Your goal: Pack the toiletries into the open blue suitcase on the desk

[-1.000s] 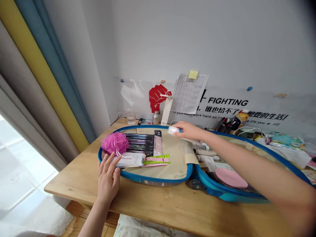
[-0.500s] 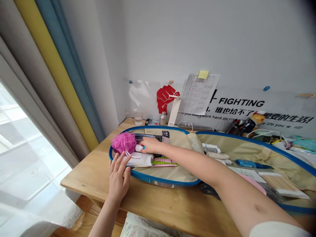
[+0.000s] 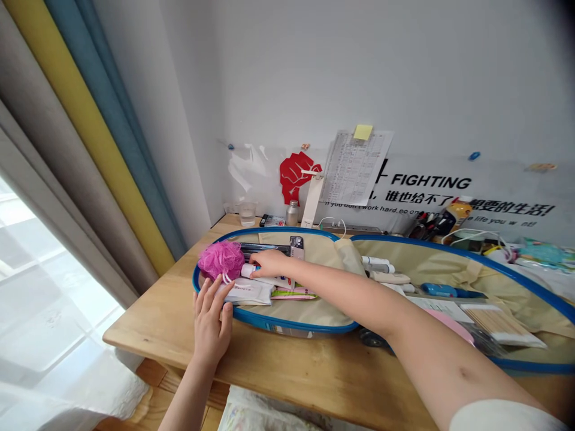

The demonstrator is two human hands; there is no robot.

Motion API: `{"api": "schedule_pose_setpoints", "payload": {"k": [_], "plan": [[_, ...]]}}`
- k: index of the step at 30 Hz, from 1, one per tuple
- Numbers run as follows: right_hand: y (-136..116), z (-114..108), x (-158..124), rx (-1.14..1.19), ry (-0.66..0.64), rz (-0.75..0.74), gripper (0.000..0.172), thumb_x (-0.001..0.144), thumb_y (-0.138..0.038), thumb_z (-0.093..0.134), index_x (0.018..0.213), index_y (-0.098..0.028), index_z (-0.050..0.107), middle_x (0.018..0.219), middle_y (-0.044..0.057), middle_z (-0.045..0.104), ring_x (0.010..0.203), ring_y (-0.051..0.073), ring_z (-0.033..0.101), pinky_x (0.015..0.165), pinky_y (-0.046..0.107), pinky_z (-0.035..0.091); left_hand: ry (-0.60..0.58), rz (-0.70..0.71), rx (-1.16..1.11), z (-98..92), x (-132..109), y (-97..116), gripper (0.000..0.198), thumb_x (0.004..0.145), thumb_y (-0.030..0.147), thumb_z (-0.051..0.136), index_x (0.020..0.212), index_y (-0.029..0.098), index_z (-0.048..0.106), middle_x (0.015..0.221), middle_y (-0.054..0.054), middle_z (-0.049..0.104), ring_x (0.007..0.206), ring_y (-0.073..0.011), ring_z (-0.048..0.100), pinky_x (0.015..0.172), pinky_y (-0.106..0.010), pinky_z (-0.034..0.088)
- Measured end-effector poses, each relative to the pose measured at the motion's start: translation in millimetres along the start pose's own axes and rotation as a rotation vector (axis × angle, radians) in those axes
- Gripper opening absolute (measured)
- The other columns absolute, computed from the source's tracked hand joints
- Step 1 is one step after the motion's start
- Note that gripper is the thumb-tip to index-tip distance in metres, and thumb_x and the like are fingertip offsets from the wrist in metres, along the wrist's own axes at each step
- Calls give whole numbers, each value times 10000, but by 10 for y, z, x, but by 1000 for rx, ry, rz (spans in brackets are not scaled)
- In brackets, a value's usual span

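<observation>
An open suitcase with a blue rim [image 3: 287, 326] and beige lining lies on the table. Reaching over its left half, my right hand [image 3: 269, 263] is closed around a white tube [image 3: 248, 271] whose cap points left. A pink bath puff [image 3: 221, 258] touches the left end, beside the cap. In front of the tube is a white packet [image 3: 251, 292], with a green and pink packet [image 3: 294, 293] to its right. Behind it lies a dark flat package [image 3: 269, 248]. My left hand [image 3: 212, 317] rests at the front left rim, fingers spread, holding nothing.
The suitcase's right half holds white bottles [image 3: 377, 264], a blue tube [image 3: 449, 291] and a pack of cotton swabs [image 3: 501, 326]. Along the wall stand a glass of water [image 3: 247, 214], a small jar [image 3: 292, 213] and pens [image 3: 426, 227]. Curtains [image 3: 90, 120] hang at left.
My right hand has lowered the white tube into the suitcase's left half, and more of the tube's body shows behind the packets. The view has shifted slightly; my left hand stays at the rim.
</observation>
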State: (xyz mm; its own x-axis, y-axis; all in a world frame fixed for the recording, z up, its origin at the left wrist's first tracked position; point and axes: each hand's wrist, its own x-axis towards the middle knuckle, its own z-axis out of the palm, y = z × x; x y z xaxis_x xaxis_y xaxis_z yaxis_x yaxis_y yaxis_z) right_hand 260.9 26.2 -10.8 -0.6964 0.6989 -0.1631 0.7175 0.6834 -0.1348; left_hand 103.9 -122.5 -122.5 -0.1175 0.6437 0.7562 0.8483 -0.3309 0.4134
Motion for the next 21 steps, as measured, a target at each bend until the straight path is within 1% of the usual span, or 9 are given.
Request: {"api": "schedule_pose_setpoints", "payload": {"k": [3, 5, 8, 10, 12, 15, 18, 19, 21], "plan": [[74, -140, -113, 45, 17, -8, 483, 815, -553, 657, 1178, -234, 668, 1229, 55, 704, 1046, 211, 660, 711, 243, 444, 6, 17, -8, -8, 1, 8, 361, 1003, 315, 379, 1272, 250, 612, 1422, -91, 552, 1448, -274, 343, 1204, -510, 239], [228, -309, -269, 79, 49, 14, 439, 859, -528, 609, 1189, -244, 669, 1234, 35, 703, 1039, 185, 657, 759, 237, 456, 3, 18, -16, -15, 1, 9, 361, 1002, 308, 379, 1277, 252, 605, 1428, -89, 546, 1450, -272, 340, 1202, -505, 249], [623, -609, -657, 113, 119, 113, 353, 880, -443, 583, 1162, -253, 681, 1197, 12, 716, 1005, 158, 655, 813, 235, 460, -1, 9, -13, -17, -1, 2, 363, 1002, 308, 372, 1276, 255, 604, 1428, -87, 545, 1445, -277, 349, 1209, -518, 227], [955, -774, -1012, 123, 169, 213, 317, 886, -420, 549, 1105, -246, 698, 1142, 11, 729, 981, 156, 653, 824, 244, 461, -3, 8, -13, -14, -6, -6, 372, 1001, 312, 369, 1285, 256, 602, 1430, -91, 545, 1444, -285, 349, 1210, -528, 215], [1296, -866, -1416, 123, 208, 326, 304, 875, -430, 529, 1012, -230, 714, 1040, 18, 743, 927, 161, 654, 812, 257, 464, -2, 12, -20, -10, -12, -15, 378, 999, 313, 368, 1291, 257, 602, 1434, -95, 541, 1447, -290, 346, 1208, -529, 218], [1748, -839, -2029, 111, 235, 508, 345, 821, -522, 541, 803, -214, 695, 798, 27, 713, 771, 174, 629, 712, 280, 453, -6, 19, -15, -7, -18, -22, 382, 1001, 310, 366, 1299, 253, 598, 1444, -105, 531, 1451, -294, 340, 1212, -531, 208], [2069, -660, -2532, 126, 198, 646, 429, 767, -610, 549, 625, -212, 627, 600, 17, 615, 629, 170, 579, 626, 291, 426, -2, 38, -17, -5, -19, -24, 388, 1001, 303, 366, 1314, 245, 587, 1464, -109, 512, 1461, -289, 329, 1215, -520, 218], [2143, -586, -2659, 140, 183, 675, 427, 750, -612, 562, 610, -213, 619, 591, 16, 609, 623, 171, 580, 624, 292, 430, 1, 45, -19, -5, -18, -24, 390, 1001, 300, 366, 1319, 244, 584, 1469, -109, 506, 1462, -287, 328, 1215, -516, 224], [2248, -447, -2852, 174, 165, 711, 366, 726, -572, 590, 660, -217, 646, 657, 22, 655, 676, 179, 614, 659, 292, 459, 6, 53, -21, -4, -14, -25, 394, 1002, 296, 364, 1325, 244, 582, 1471, -111, 504, 1464, -287, 327, 1216, -514, 227]]}}
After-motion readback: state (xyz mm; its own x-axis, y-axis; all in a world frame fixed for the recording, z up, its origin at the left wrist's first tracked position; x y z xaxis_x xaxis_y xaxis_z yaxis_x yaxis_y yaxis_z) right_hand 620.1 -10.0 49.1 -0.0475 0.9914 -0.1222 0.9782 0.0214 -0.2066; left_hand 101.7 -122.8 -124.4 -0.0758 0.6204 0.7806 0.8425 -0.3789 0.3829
